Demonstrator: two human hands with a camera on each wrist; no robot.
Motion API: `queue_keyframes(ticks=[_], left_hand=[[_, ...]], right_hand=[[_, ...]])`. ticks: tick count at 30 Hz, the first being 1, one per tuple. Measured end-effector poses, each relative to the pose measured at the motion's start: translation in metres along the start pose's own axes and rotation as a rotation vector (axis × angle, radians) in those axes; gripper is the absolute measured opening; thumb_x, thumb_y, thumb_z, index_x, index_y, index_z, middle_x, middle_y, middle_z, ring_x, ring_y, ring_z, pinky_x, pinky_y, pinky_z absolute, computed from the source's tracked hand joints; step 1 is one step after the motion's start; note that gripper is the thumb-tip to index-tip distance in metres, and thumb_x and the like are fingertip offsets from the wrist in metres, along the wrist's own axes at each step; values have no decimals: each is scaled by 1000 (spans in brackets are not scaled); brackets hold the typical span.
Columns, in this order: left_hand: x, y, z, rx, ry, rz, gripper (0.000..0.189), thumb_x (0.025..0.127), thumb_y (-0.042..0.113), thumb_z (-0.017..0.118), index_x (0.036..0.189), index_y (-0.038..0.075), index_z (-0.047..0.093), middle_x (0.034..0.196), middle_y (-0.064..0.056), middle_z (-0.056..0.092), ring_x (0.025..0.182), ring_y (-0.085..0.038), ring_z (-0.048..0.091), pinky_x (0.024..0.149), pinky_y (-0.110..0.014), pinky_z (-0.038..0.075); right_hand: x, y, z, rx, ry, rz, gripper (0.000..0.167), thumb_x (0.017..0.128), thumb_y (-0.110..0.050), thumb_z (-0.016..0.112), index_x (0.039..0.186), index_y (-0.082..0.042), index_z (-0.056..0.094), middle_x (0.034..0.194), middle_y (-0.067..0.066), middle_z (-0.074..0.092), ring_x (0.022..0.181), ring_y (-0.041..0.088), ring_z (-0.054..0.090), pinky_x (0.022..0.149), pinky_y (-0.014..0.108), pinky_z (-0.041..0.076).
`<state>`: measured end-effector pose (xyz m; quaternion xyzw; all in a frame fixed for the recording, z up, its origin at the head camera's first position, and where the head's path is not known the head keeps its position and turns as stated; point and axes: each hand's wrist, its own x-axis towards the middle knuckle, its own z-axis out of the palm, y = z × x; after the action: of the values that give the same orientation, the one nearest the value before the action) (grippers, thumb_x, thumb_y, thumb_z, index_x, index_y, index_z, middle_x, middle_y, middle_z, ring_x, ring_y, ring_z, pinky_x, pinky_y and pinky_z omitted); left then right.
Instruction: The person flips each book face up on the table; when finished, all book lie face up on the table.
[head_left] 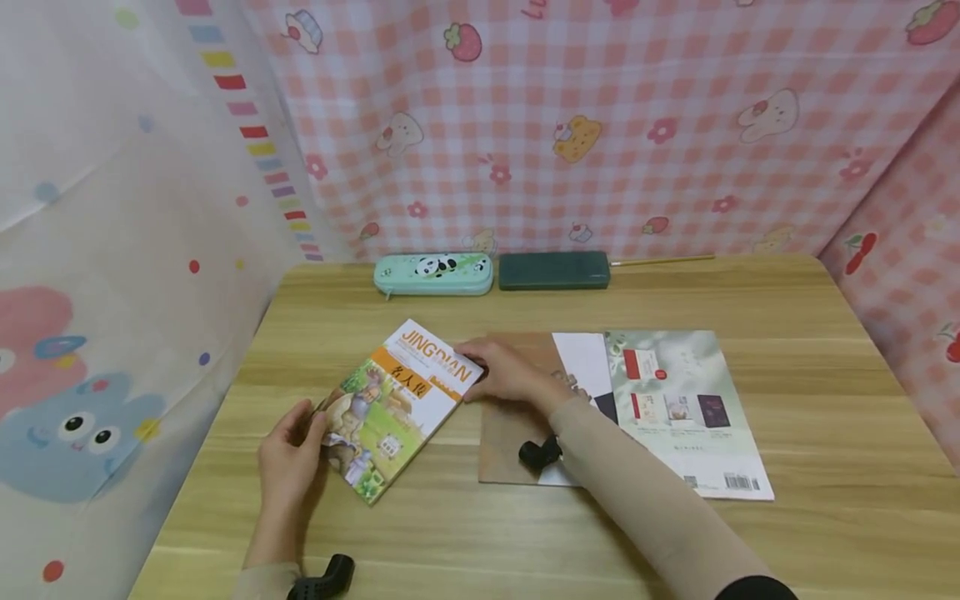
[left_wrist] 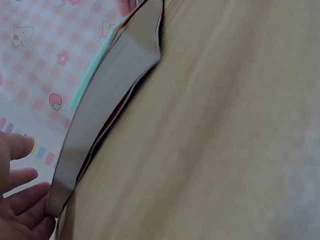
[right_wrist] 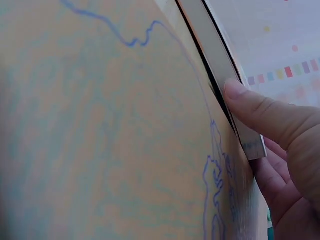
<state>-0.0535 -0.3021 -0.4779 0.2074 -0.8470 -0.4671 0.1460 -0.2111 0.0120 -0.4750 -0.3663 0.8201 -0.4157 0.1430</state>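
Note:
A paperback book [head_left: 408, 408] with a white, orange and green illustrated cover lies at a slant left of the table's middle. Its upper right corner is pinched by my right hand [head_left: 498, 371]; in the right wrist view the thumb [right_wrist: 240, 95] presses the page edge [right_wrist: 250, 135] and the other fingers go behind the corner. At the book's lower left corner is my left hand [head_left: 288, 450]. The left wrist view shows its fingers [left_wrist: 35, 205] touching that corner, the thumb held apart from the book.
Under my right forearm lies a magazine cover, brown on the left [head_left: 502, 450] and pale green with a barcode on the right [head_left: 682, 358]. Along the table's back edge sit a mint panda pencil case [head_left: 433, 275], a dark green case [head_left: 553, 271] and a thin brush [head_left: 663, 261].

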Motion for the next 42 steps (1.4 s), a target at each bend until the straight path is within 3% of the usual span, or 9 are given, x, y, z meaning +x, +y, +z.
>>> queue_keyframes(ticks=[7,13,16,18,21,24,27,35,42], left_hand=[[-4,-1,-3,99,-21,38,38,97,21,69,128,-2,67,120,-19,71,88,9,55,78,-2,42],[-12,3,2,110,-64,101,36,95,17,72,124,-4,68,102,-19,73,79,-3,58,68,-6,43],[-13,6,8,109,-102,118,38,94,18,73,124,-4,68,100,-18,73,81,-11,61,68,-8,45],[-13,7,11,85,-134,131,38,94,16,73,126,-5,66,106,-20,72,90,-20,67,76,-12,51],[-11,8,15,57,-203,143,41,95,15,73,130,-4,63,125,-22,67,114,-33,65,97,-28,55],[-11,9,17,54,-265,140,46,93,13,75,133,-4,61,143,-23,55,133,-36,52,112,-42,44],[-13,10,18,61,-286,133,49,90,10,78,133,-6,60,150,-22,48,138,-37,47,115,-44,40],[-21,18,22,52,-287,116,53,86,8,81,131,-11,59,149,-24,47,138,-38,46,113,-39,41],[-25,17,25,53,-292,115,55,85,8,82,131,-12,59,149,-22,48,138,-36,47,113,-38,42]], right_hand=[[3,4,3,-47,96,26,56,81,-8,86,132,0,63,127,15,65,119,27,59,108,37,47],[5,5,2,-91,201,71,50,86,-9,82,131,2,63,130,18,63,122,31,59,108,40,48],[6,5,1,-128,241,90,46,89,-5,76,133,1,61,132,19,62,124,32,58,109,41,47],[5,5,0,-132,265,100,45,91,0,69,135,2,60,133,21,61,124,33,58,110,43,46],[5,5,0,-118,287,118,46,93,2,61,138,3,57,130,22,63,117,32,60,105,44,49],[6,6,1,-102,284,118,45,94,-3,64,138,2,58,127,20,65,112,30,62,101,43,52],[8,7,2,-105,265,94,44,93,-7,70,136,1,60,128,20,65,115,30,62,102,40,52],[11,11,-1,-85,233,87,48,94,-13,72,137,4,58,138,22,58,129,33,56,110,39,47],[10,8,-3,-50,195,122,51,94,-16,74,138,2,57,139,19,58,130,30,54,112,38,45]])
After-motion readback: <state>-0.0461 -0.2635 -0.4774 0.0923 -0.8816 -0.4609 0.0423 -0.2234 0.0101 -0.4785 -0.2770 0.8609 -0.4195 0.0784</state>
